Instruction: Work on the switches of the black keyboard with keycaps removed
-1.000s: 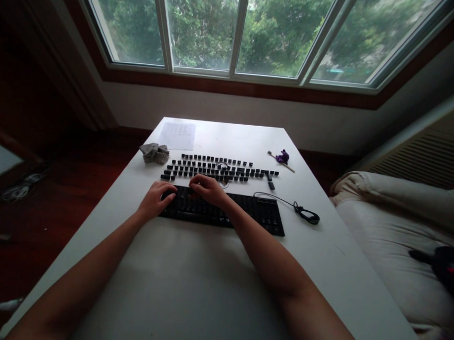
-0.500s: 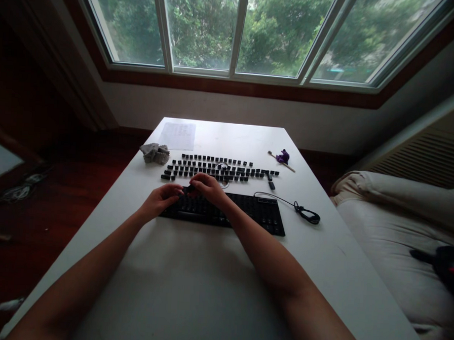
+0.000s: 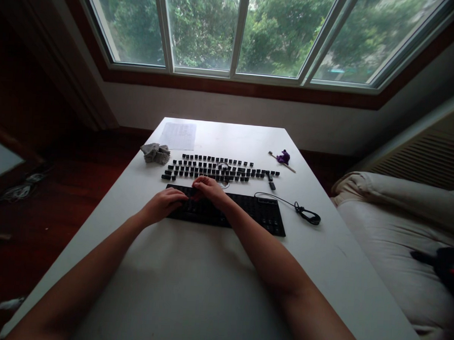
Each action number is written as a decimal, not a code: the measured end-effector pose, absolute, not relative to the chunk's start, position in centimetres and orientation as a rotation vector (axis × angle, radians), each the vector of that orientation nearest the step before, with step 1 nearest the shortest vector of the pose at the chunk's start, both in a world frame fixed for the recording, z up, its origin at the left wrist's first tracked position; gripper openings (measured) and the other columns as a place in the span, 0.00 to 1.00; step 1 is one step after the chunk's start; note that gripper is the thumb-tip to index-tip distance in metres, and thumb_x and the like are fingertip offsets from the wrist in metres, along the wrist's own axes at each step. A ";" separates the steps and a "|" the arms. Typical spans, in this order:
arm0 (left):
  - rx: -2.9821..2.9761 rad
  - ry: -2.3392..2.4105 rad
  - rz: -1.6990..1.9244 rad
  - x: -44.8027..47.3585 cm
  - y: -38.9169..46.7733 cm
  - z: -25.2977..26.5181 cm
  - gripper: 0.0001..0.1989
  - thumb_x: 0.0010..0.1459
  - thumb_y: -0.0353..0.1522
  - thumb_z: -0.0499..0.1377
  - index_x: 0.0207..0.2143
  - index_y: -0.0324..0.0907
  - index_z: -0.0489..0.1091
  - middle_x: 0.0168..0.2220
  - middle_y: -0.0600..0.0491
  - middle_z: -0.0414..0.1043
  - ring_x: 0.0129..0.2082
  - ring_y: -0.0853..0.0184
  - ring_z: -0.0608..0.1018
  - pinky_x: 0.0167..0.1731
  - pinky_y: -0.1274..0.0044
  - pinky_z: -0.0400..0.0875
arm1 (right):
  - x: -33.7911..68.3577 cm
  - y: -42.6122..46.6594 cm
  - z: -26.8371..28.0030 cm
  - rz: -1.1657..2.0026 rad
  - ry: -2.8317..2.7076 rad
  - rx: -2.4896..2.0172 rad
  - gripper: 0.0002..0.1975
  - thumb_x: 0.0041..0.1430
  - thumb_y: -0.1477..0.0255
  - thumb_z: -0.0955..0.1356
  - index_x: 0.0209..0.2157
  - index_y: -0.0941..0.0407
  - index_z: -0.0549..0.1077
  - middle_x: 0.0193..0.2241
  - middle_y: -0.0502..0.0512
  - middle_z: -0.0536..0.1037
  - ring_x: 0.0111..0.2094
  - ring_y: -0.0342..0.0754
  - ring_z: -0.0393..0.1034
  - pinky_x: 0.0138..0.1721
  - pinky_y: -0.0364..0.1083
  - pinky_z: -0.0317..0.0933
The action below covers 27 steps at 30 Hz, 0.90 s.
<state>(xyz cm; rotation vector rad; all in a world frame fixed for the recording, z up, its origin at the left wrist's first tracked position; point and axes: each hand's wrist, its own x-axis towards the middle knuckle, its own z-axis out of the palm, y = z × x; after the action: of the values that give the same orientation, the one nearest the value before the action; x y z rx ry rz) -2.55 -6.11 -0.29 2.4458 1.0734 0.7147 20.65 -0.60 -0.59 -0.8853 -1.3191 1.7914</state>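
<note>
A black keyboard [image 3: 243,209] lies across the white table in front of me. My left hand [image 3: 166,204] rests at its left part, fingers bent together with their tips down on the keys. Just beside it my right hand [image 3: 207,189] is over the keyboard's upper left area, thumb and fingers drawn together in a pinch. Whatever is between the fingertips of either hand is too small and dark to make out. Behind the keyboard, loose black keycaps [image 3: 211,172] stand in several rows.
A crumpled grey cloth [image 3: 155,153] and a sheet of paper [image 3: 178,136] lie at the far left. Far right are a brush [image 3: 289,167] and a purple crumpled thing [image 3: 283,156]. The coiled cable [image 3: 307,215] lies right of the keyboard. A pale sofa [image 3: 379,239] flanks the table.
My left hand has shifted right and down onto the keys. The right hand has dropped slightly and moved a little right. A dark small piece seen between the hands no longer shows.
</note>
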 end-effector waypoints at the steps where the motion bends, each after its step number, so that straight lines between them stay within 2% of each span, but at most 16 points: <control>1: 2.483 1.070 0.695 -2.5 -6.1 -0.3 0.14 0.66 0.34 0.55 0.51 0.48 0.75 0.48 0.48 0.76 0.49 0.59 0.75 0.51 0.66 0.71 | 20.7 -0.6 -0.7 1.798 -1.322 -0.888 0.08 0.57 0.69 0.71 0.34 0.57 0.69 0.24 0.48 0.77 0.24 0.46 0.78 0.24 0.42 0.72; 7: 2.580 1.050 0.640 -2.1 -6.4 -0.1 0.13 0.66 0.33 0.55 0.50 0.48 0.75 0.48 0.48 0.75 0.49 0.59 0.74 0.51 0.66 0.71 | 20.7 -0.3 -1.0 1.854 -1.313 -0.925 0.07 0.57 0.70 0.70 0.35 0.57 0.69 0.25 0.49 0.77 0.23 0.47 0.78 0.22 0.42 0.73; 17: 2.320 1.015 0.949 -1.4 -7.2 0.5 0.11 0.65 0.34 0.58 0.48 0.46 0.74 0.48 0.47 0.74 0.49 0.61 0.76 0.53 0.68 0.71 | 21.4 0.1 -0.7 1.956 -1.171 -1.045 0.02 0.59 0.74 0.66 0.33 0.58 0.69 0.21 0.50 0.76 0.22 0.46 0.78 0.21 0.39 0.71; 24: 2.267 1.358 1.017 -2.3 -6.0 1.1 0.11 0.63 0.36 0.58 0.46 0.46 0.74 0.45 0.49 0.75 0.45 0.61 0.77 0.49 0.69 0.72 | 21.4 -0.1 -0.9 1.919 -1.201 -1.047 0.03 0.59 0.73 0.67 0.34 0.57 0.68 0.21 0.49 0.75 0.22 0.46 0.77 0.21 0.40 0.71; 27: 2.320 1.526 0.960 -2.8 -4.6 1.2 0.11 0.62 0.34 0.58 0.46 0.46 0.74 0.46 0.50 0.76 0.46 0.60 0.76 0.51 0.68 0.70 | 21.4 -0.1 -1.0 1.909 -1.194 -1.034 0.04 0.59 0.72 0.68 0.33 0.57 0.68 0.21 0.48 0.74 0.22 0.46 0.77 0.21 0.39 0.71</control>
<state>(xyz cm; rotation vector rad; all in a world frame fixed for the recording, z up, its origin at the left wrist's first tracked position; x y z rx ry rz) -2.80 -4.56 1.21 2.3199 1.5259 0.9596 21.36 -0.12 -1.00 -1.0344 -1.1937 1.9085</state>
